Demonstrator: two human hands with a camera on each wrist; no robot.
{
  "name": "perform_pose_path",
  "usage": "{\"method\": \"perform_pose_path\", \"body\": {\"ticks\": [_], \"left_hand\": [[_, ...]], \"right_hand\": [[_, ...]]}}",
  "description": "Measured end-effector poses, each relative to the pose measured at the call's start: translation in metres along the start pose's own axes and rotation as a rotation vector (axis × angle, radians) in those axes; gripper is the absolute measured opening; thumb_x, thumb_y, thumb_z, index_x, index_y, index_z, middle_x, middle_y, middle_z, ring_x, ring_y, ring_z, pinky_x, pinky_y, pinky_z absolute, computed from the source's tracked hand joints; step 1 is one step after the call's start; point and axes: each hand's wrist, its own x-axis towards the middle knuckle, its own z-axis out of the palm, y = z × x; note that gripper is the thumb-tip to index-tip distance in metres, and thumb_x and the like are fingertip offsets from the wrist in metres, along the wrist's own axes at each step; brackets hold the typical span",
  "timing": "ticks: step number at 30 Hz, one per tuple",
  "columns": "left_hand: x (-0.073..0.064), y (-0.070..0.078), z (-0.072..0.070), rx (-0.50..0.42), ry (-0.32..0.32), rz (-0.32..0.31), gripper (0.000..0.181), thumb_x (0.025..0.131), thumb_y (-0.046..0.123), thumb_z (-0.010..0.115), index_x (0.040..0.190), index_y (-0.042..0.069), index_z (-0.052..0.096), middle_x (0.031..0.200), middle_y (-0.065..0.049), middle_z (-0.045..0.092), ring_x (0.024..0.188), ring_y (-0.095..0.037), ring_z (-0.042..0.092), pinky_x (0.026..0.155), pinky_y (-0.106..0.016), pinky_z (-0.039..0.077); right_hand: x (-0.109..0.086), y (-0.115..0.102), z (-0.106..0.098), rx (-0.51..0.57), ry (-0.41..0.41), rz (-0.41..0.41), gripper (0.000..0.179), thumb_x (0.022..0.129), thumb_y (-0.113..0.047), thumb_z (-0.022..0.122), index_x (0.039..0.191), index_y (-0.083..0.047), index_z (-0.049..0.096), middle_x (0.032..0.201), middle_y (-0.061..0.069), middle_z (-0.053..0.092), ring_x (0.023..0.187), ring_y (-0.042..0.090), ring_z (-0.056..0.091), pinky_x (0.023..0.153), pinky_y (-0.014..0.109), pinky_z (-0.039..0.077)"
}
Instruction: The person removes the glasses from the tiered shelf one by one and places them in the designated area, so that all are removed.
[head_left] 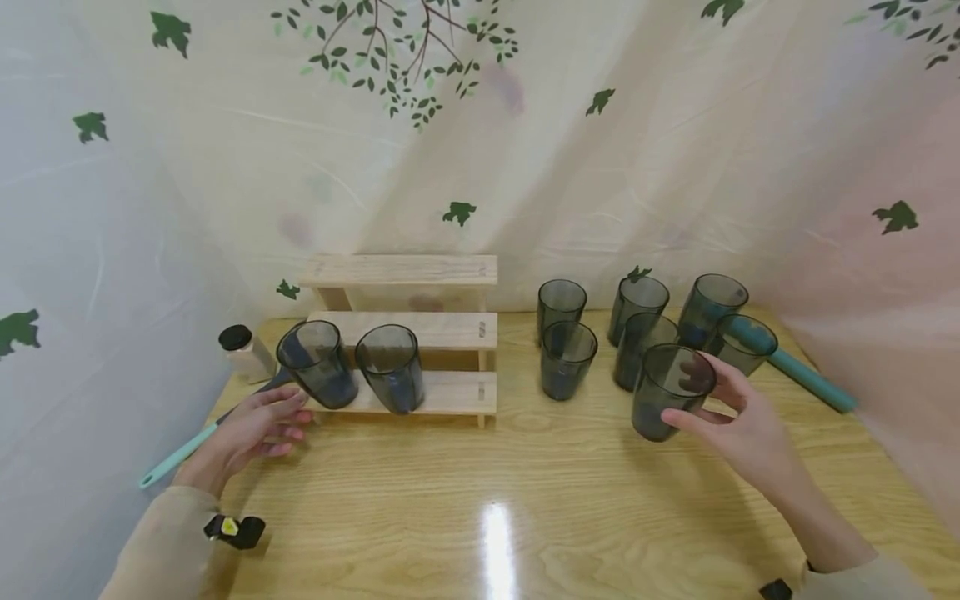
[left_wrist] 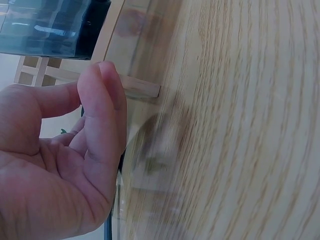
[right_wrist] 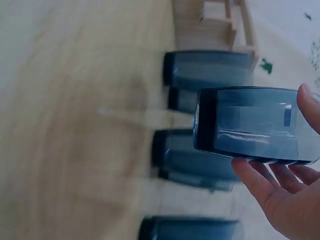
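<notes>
My right hand grips a dark smoky glass tumbler, thumb on one side and fingers on the other. In the right wrist view this tumbler is lifted off the table, its base ahead of the fingertips. Two matching tumblers, a left one and a right one, stand on the lowest step of a wooden three-tier rack. My left hand is beside the left tumbler, fingers loosely bent and holding nothing. The left wrist view has its fingertips just below that tumbler, at the step's edge.
Several more tumblers stand on the wooden table right of the rack. Behind them lies a teal rod. A black-capped jar and a turquoise-handled utensil are at left. A leaf-patterned cloth hangs behind.
</notes>
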Motion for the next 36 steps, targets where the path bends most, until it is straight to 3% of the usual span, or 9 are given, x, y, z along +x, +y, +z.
{"method": "perform_pose_path", "body": {"ticks": [8,14,23,36], "left_hand": [[0.000,0.000,0.000,0.016,0.001,-0.003,0.060,0.103,0.041,0.059,0.142,0.002,0.036,0.103,-0.002,0.070,0.080,-0.016,0.068,0.067,-0.031,0.059],[0.001,0.000,0.001,0.024,0.005,-0.015,0.064,0.106,0.037,0.056,0.149,-0.001,0.029,0.104,-0.003,0.070,0.082,-0.017,0.067,0.067,-0.031,0.059],[0.001,0.002,0.000,-0.003,0.008,-0.005,0.044,0.103,0.041,0.061,0.128,0.008,0.047,0.102,-0.003,0.071,0.082,-0.018,0.068,0.067,-0.032,0.059],[0.000,0.001,0.000,-0.011,0.003,0.006,0.046,0.103,0.040,0.060,0.130,0.006,0.045,0.103,-0.003,0.070,0.080,-0.016,0.068,0.066,-0.031,0.059]], "right_hand": [[-0.004,0.052,-0.030,-0.081,0.072,0.033,0.086,0.090,-0.027,0.081,0.159,-0.016,0.031,0.128,-0.010,0.053,0.102,-0.012,0.051,0.071,0.016,0.054],[-0.003,0.081,-0.050,-0.103,0.071,0.029,0.085,0.093,-0.022,0.078,0.161,-0.017,0.027,0.133,-0.008,0.047,0.104,-0.011,0.046,0.068,0.016,0.052],[0.002,0.095,-0.064,-0.103,0.084,0.011,0.085,0.093,-0.022,0.078,0.160,-0.027,0.026,0.141,-0.004,0.042,0.109,-0.009,0.040,0.071,0.009,0.045],[0.004,0.097,-0.060,-0.067,0.083,-0.034,0.087,0.093,-0.013,0.076,0.161,-0.021,0.021,0.136,-0.014,0.043,0.110,-0.008,0.045,0.074,0.009,0.045]]}}
